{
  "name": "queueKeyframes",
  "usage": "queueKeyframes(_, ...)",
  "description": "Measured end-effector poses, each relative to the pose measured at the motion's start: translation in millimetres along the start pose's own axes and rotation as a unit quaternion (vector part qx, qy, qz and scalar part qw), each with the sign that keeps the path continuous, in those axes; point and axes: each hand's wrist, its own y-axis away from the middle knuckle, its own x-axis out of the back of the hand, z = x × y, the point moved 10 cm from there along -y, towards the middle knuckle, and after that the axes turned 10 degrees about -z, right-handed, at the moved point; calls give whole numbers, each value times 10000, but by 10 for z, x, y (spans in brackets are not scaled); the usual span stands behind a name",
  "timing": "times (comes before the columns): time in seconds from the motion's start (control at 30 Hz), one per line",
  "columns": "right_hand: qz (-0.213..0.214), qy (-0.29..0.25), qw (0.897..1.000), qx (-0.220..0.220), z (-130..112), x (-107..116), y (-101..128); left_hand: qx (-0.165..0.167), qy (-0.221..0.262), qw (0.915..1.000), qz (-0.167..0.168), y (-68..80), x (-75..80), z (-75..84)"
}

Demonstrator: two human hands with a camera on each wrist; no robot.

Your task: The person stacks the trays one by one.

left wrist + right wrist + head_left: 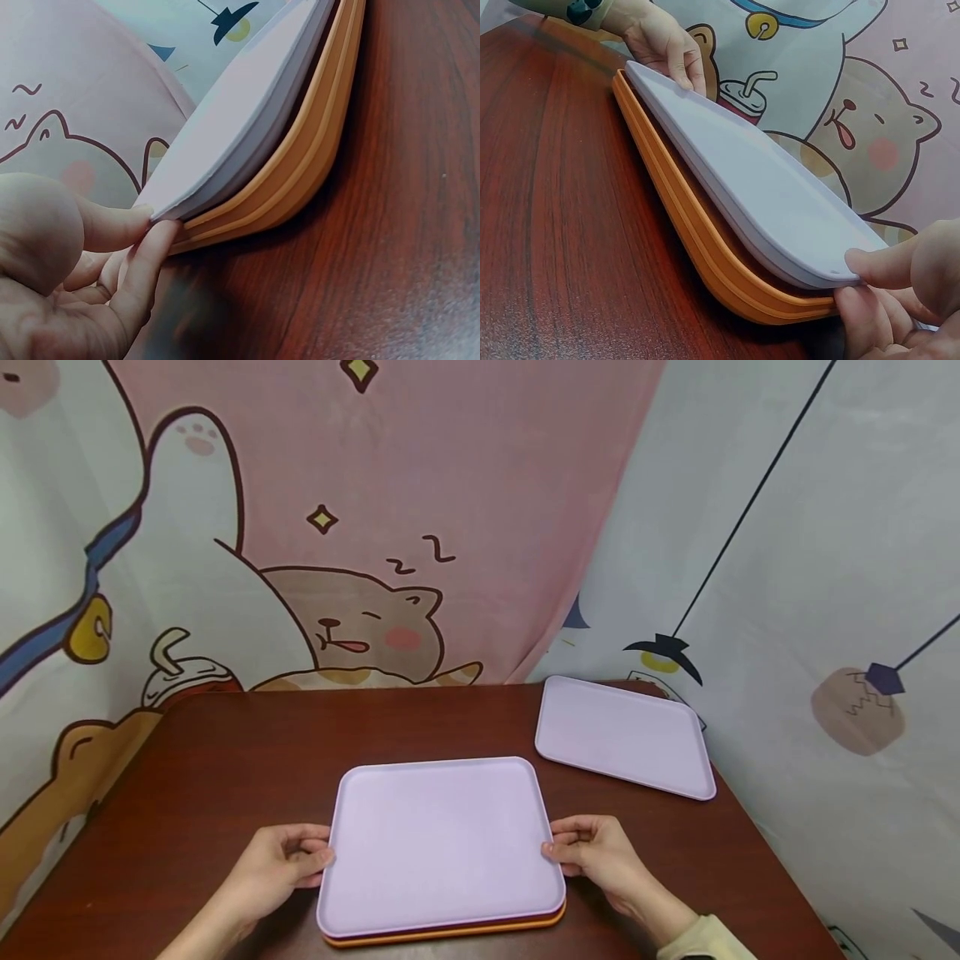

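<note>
A pale lavender tray (442,843) lies over a stack of orange trays (442,933), whose edge shows along the near side. At its left rim, my left hand (281,864) pinches the lavender tray between thumb and fingers. My right hand (596,856) grips the opposite rim the same way, thumb on top. In the right wrist view a narrow dark gap parts the lavender rim (742,176) from the orange trays (705,255) below. The left wrist view shows the layered orange edges (300,180) resting on the table; some fingers are hidden under the rim.
Another lavender tray (626,735) lies at an angle at the table's back right corner. The dark reddish-brown wooden table (187,793) runs back to a cartoon-printed curtain (487,527), with more printed cloth (825,568) along the right side.
</note>
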Motion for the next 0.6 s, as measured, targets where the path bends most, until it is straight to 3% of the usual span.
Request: queueKeyframes(0.6, -39, -63, 10000, -51, -5, 0, 10, 55, 100, 9999, 88, 16, -11, 53)
